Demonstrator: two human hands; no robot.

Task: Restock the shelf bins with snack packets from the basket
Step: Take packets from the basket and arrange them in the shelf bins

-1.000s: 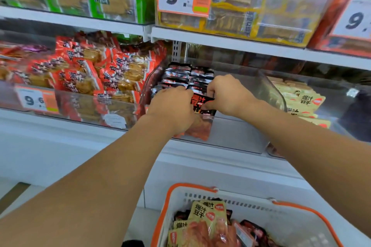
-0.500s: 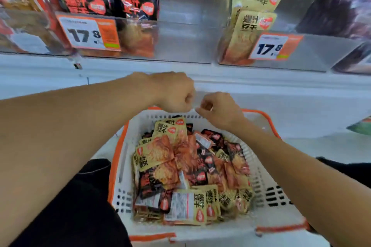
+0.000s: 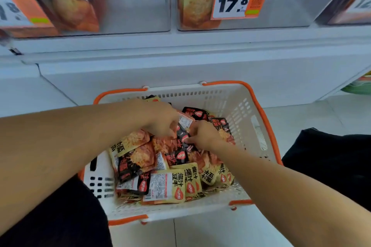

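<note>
Where heaped in basket (image 3: 236, 106): glossy black, yellow packets (image 3: 186, 178).

Left price tag (image 3: 19, 9) is motion-blurred and cut by the frame edge; only part of its figure reads. Right-hand bin (image 3: 345, 4) and its label are cropped at the edge. Fingers of the left hand (image 3: 160, 120) and right hand (image 3: 204, 134) are buried among the packets (image 3: 170, 184); grasp cannot be determined.
</note>
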